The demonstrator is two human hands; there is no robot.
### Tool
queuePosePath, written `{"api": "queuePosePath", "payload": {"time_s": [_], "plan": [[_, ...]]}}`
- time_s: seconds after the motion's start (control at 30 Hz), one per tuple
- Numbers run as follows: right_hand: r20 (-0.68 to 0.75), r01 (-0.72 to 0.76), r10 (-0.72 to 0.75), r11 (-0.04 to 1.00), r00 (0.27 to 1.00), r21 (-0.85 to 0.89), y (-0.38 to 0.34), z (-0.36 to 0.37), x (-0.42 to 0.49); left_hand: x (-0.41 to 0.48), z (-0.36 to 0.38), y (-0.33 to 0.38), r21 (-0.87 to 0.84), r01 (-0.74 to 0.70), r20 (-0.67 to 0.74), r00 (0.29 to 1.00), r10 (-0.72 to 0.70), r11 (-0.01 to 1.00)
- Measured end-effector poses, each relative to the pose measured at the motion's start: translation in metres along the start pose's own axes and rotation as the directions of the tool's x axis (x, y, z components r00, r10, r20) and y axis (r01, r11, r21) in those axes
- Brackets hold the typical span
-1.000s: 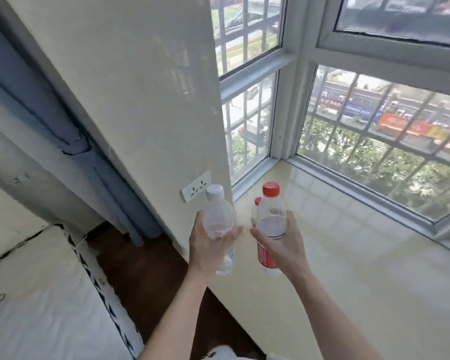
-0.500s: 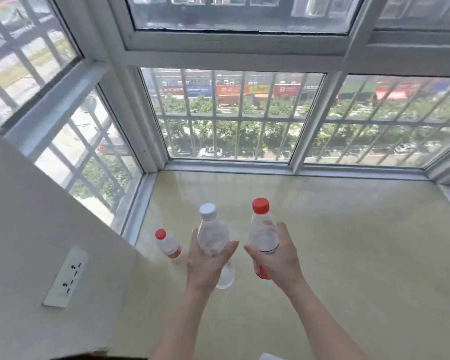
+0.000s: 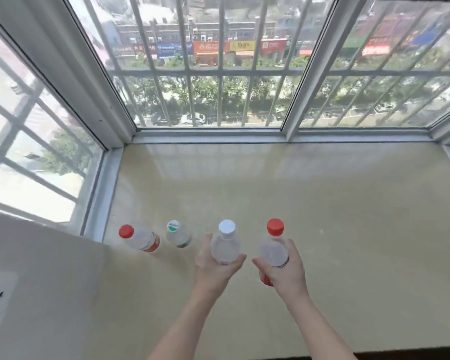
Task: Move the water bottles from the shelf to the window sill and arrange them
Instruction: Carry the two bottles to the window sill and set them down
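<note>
My left hand [image 3: 216,266] is wrapped round the white-capped bottle [image 3: 225,245] and my right hand [image 3: 283,271] grips the held red-capped bottle [image 3: 273,249], both upright over the near window sill [image 3: 322,203]. The standing red-capped bottle [image 3: 140,237] and the green-capped bottle [image 3: 178,236] form a row at the left. The next free spot lies just right of the green cap, nearest my left hand, so I'd set that one down first

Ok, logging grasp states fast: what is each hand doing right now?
Left hand: holding the white-capped bottle.
Right hand: holding the red-capped bottle.
</note>
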State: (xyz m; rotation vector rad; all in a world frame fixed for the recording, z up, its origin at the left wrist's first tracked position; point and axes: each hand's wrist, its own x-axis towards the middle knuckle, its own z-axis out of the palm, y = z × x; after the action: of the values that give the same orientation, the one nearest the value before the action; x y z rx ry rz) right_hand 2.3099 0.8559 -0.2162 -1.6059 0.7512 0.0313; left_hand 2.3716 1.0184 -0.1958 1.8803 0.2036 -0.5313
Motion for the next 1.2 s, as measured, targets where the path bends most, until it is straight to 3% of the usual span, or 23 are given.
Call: {"api": "queuePosePath", "payload": {"time_s": [0.17,0.3,0.63,0.93,1.2], "plan": [[0.003,-0.024,0.024,0.999,1.000,-0.031,0.047,0.005,0.057,0.056,0.026,-0.035,-0.040,0.024,-0.046,0.999,-0.026,0.999],[-0.060,0.047,-0.052,0.995,0.997,-0.083,0.073,0.014,0.103,0.099,0.039,-0.060,0.009,-0.031,-0.145,0.989,0.032,0.999],[-0.006,0.272,-0.275,0.954,0.962,-0.129,0.092,0.041,0.170,0.138,0.056,-0.094,-0.008,-0.149,-0.211,0.967,0.144,0.989],[-0.056,0.138,-0.148,0.977,0.987,-0.160,0.122,0.039,0.166,0.145,0.054,-0.125,0.036,-0.137,-0.164,0.976,0.141,0.990],[-0.113,0.132,-0.165,0.958,0.980,-0.254,0.123,0.040,0.161,0.147,0.063,-0.133,0.108,-0.171,-0.133,0.974,0.184,0.979]]}}
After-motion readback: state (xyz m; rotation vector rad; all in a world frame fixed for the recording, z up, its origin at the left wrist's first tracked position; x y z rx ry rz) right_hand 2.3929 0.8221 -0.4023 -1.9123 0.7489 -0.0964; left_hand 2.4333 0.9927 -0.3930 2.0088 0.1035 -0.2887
